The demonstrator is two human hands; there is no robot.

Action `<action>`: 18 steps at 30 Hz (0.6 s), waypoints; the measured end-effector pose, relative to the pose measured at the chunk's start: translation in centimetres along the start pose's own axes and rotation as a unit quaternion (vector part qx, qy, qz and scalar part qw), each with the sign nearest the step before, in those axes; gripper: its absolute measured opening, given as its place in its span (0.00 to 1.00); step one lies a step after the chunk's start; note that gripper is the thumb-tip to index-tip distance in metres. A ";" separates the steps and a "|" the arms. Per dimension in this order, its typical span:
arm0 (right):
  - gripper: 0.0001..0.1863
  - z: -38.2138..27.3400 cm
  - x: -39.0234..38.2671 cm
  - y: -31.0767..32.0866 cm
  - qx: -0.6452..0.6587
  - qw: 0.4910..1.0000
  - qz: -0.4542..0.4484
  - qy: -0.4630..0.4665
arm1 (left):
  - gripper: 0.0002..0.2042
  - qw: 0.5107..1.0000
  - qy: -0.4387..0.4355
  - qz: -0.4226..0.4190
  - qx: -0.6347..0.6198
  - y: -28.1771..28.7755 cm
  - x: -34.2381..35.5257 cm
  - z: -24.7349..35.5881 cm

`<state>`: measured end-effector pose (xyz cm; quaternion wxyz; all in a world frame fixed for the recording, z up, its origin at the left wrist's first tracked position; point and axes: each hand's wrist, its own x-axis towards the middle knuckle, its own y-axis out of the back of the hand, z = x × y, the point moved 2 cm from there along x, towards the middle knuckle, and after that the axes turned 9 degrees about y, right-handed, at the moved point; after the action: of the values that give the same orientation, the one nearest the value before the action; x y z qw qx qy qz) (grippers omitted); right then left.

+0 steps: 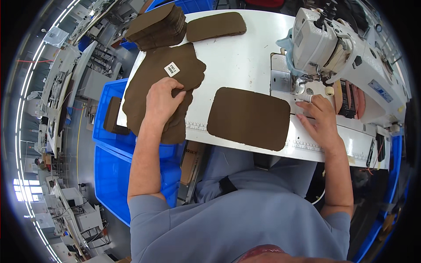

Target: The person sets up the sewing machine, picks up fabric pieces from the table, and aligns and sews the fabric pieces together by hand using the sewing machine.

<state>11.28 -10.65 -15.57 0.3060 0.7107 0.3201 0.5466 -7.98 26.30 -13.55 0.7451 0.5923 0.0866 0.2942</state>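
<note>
At a white sewing table [250, 65], viewed from my distant post, a person's left hand [164, 101] rests on a pile of brown scalloped pieces [142, 76], fingers curled; I cannot tell whether they pinch fabric. The right hand [320, 120], thumb and fingers apart, is just beside the sewing machine [307, 44], a white wrap [305, 98] on one finger. One brown panel [248, 118] lies flat between the hands. I judge much work left: the pile, a tall stack [155, 27] and a low stack [215, 27] remain, and I see no joined piece. Any stitching is too fine to make out, the pile's lower layers are hidden, and a brown bundle [112, 115] in a blue bin [112, 184] is partly covered.
</note>
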 end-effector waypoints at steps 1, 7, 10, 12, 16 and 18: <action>0.15 0.1 0.0 -0.1 0.000 1.000 -0.001 0.001 | 0.11 1.000 0.001 0.000 0.000 -0.2 0.1 -0.3; 0.11 0.3 -0.4 -0.2 0.009 1.000 0.006 -0.012 | 0.08 0.991 0.050 0.031 -0.124 -0.2 0.2 -2.1; 0.09 0.5 -0.7 -0.3 0.003 1.000 0.009 -0.015 | 0.06 0.994 0.051 -0.011 -0.095 1.0 0.0 -3.1; 0.09 0.6 -0.7 -0.4 0.001 1.000 0.013 -0.014 | 0.06 0.994 0.073 0.078 0.020 2.4 -0.3 -3.2; 0.09 -0.1 -0.6 -0.2 0.036 0.999 0.036 -0.015 | 0.06 0.955 -0.009 0.297 0.020 7.1 -1.4 -0.2; 0.08 -1.4 -0.1 0.1 0.136 0.985 0.022 -0.108 | 0.05 0.931 -0.065 0.356 -0.054 9.3 -2.0 3.5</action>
<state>9.86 -10.72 -15.23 0.2272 0.8073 0.3412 0.4245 -11.04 23.51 -4.33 0.6261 0.5612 -0.1945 0.5051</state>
